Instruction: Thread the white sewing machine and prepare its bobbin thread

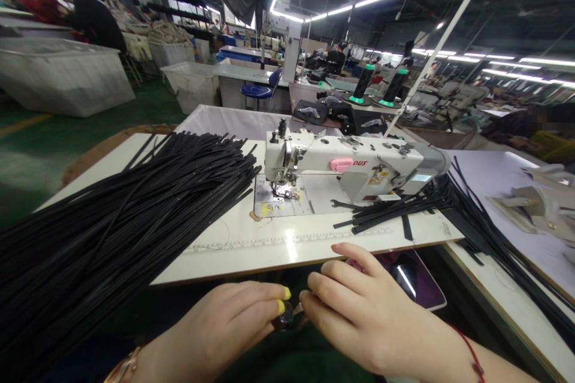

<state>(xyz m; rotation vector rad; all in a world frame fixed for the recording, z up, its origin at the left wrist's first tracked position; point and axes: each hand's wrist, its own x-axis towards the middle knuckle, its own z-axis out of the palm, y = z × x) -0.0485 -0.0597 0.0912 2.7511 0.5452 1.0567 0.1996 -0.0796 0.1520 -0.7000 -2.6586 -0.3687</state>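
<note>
My left hand, with yellow coverings on two fingertips, pinches a small dark, shiny round thing below the front edge of the table. Close beside it is my right hand, its thumb and fingers curled together and the index finger raised; what they grip is hidden. A bit of something pink shows behind that index finger. Beyond both hands stands a white sewing machine with a pink piece on its arm. A thick heap of long black strips covers the table's left side.
More black strips lie under the machine's right end, by a wrench. A ruler scale runs along the white table. Below its edge rests a phone-like purple thing. Two black thread cones stand behind.
</note>
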